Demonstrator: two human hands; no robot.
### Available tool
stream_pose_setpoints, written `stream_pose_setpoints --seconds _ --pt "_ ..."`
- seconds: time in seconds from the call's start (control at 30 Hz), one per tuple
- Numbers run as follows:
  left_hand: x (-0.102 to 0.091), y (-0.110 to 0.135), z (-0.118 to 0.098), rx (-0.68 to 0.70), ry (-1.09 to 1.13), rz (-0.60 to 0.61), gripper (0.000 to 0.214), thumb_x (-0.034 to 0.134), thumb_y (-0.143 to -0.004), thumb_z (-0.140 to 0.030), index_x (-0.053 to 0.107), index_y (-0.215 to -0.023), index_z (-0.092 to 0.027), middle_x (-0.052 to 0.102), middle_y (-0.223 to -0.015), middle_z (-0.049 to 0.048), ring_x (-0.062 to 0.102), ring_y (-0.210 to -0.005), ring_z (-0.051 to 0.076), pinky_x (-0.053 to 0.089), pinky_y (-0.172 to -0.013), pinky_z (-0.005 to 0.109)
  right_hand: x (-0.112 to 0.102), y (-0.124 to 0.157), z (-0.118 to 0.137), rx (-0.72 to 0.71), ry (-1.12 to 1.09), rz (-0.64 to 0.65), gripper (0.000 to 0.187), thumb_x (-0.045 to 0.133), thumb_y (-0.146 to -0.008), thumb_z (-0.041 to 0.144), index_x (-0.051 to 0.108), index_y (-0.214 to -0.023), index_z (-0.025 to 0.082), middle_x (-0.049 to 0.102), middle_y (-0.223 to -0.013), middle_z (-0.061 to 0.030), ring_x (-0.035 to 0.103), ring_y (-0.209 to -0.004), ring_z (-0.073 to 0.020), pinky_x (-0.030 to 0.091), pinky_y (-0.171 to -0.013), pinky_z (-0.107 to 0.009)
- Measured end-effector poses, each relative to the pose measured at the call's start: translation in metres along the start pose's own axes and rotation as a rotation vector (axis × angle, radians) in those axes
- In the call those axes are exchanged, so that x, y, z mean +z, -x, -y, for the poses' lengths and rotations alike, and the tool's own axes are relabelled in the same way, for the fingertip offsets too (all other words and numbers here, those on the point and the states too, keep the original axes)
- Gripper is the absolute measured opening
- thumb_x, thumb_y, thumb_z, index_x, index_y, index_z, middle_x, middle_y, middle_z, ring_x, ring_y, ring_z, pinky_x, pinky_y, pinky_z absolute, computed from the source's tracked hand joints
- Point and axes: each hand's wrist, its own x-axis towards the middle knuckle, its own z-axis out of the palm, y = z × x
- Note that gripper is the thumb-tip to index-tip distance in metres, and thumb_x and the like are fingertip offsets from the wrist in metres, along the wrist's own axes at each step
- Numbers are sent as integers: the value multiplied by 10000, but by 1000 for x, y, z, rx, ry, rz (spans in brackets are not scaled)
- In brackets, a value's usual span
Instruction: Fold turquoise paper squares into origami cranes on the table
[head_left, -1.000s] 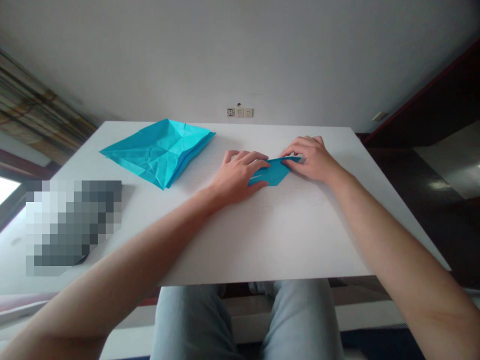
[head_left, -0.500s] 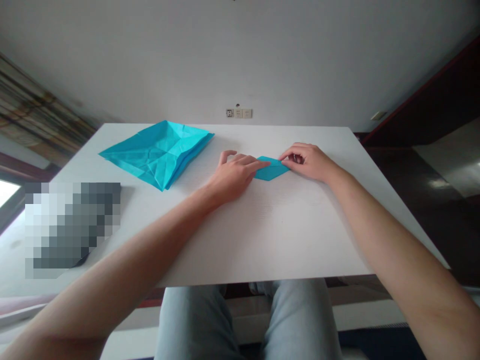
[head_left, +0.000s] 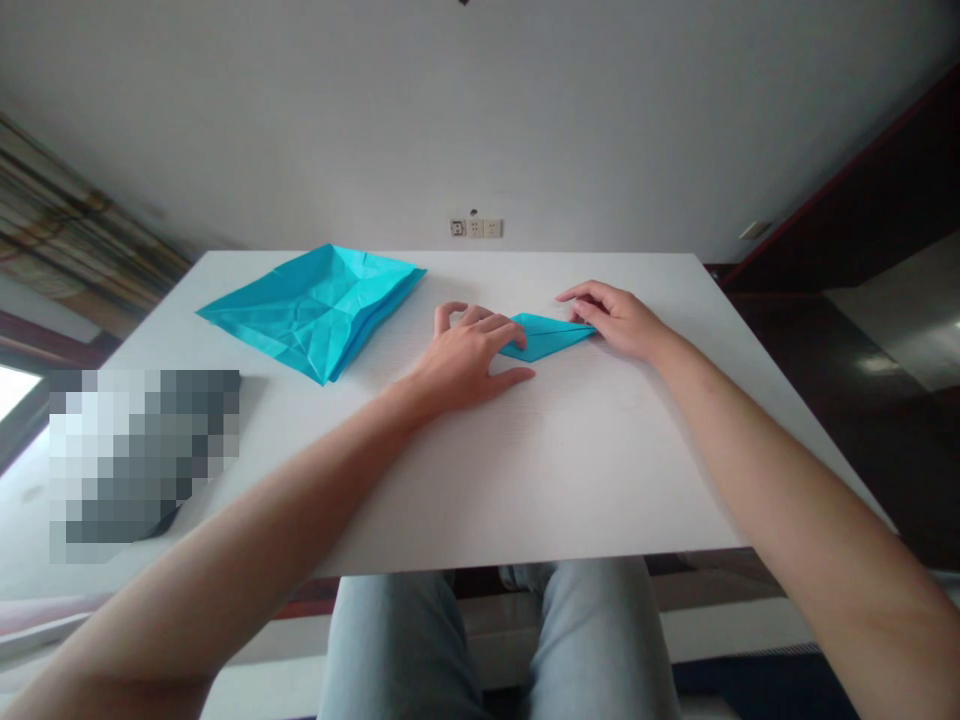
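A small folded piece of blue paper (head_left: 547,338), kite-shaped with a crease line along its middle, lies on the white table (head_left: 525,470). My left hand (head_left: 476,348) rests on its left end, fingertips on the paper and thumb stretched out on the table, so the hand is open and hides that tip. At the right point of the paper is my right hand (head_left: 611,318). Its thumb touches the tip, while the index finger is stretched out above and apart from the thumb. Further left lies a larger creased sheet of blue paper (head_left: 307,310), folded in layers.
A blurred-out dark and grey object (head_left: 146,455) sits at the table's left side. Behind the table stands a grey wall with sockets (head_left: 475,228). A patterned curtain (head_left: 82,210) hangs at the left, and my legs (head_left: 405,650) are below the front edge.
My right fingers have opened from their pinch and shifted slightly right, showing the paper's long right point. My left thumb has spread away from the paper, and the left fingertips have drawn back left.
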Motion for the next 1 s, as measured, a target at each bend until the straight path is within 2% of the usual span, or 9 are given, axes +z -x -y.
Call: stream_pose_setpoints --seconds 0.13,0.23,0.33,0.47,0.53,0.67,0.8,0.9,1.0 --pt "1 -1 -1 -6 0 -20 249 700 -1102 -473 764 -1239 -276 827 -1459 106 694 -1421 366 238 -1340 668 2 2 8 11 -77 32 380 839 -972 528 836 -1249 267 769 -926 -46 680 -810 -233 537 -743 -384" --pt "1 -1 -1 -23 -17 -45 304 621 -1110 -342 760 -1367 -259 829 -1441 120 709 -1418 351 240 -1355 664 3 5 17 51 -172 132 442 886 -955 528 826 -1288 244 735 -830 -16 606 -681 -179 469 -644 -331" --pt "1 0 0 0 -24 -46 440 579 -1079 -220 761 -1476 -280 737 -1621 124 638 -1542 358 225 -1376 683 2 7 24 66 -233 219 464 930 -924 499 821 -1288 231 679 -723 30 535 -599 -142 418 -604 -304" --pt "5 0 4 20 -54 -57 479 556 -1068 -146 869 -1376 -337 559 -1801 114 502 -1663 407 279 -1346 704 3 7 23 55 -204 256 452 927 -919 486 835 -1286 238 641 -683 42 527 -608 -151 414 -617 -310" --pt "6 0 7 20 -48 -54 526 523 -1076 -120 890 -1362 -366 586 -1747 131 564 -1584 406 349 -1284 686 4 5 18 2 -114 220 456 932 -900 480 851 -1286 251 700 -794 3 563 -679 -172 461 -664 -333" --pt "7 0 10 43 27 -45 488 555 -1087 -145 897 -1360 -360 657 -1590 140 678 -1380 338 405 -1211 596 8 3 11 -169 156 75 614 955 -845 443 824 -1428 300 780 -1355 -116 713 -1060 -296 577 -972 -483" --pt "6 -1 11 70 79 -75 271 715 -1102 -356 922 -1278 -353 684 -1534 122 656 -1374 347 396 -1201 559 11 6 15 -258 311 103 724 873 -955 478 684 -1645 369 683 -1686 -108 611 -1522 -436 378 -1308 -672" --pt "7 -2 12 63 91 -73 218 760 -1100 -420 930 -1220 -354 700 -1496 121 638 -1384 356 396 -1188 552 15 8 22 -269 320 147 697 829 -1011 502 655 -1675 383 707 -1679 -94 598 -1533 -430 353 -1309 -662" --pt "8 -2 13 15 101 -77 191 756 -1093 -348 920 -1189 -332 692 -1477 122 625 -1396 349 384 -1200 555 19 5 24 -263 294 138 498 814 -1025 482 783 -1506 356 820 -1452 -99 680 -1341 -392 417 -1217 -602"
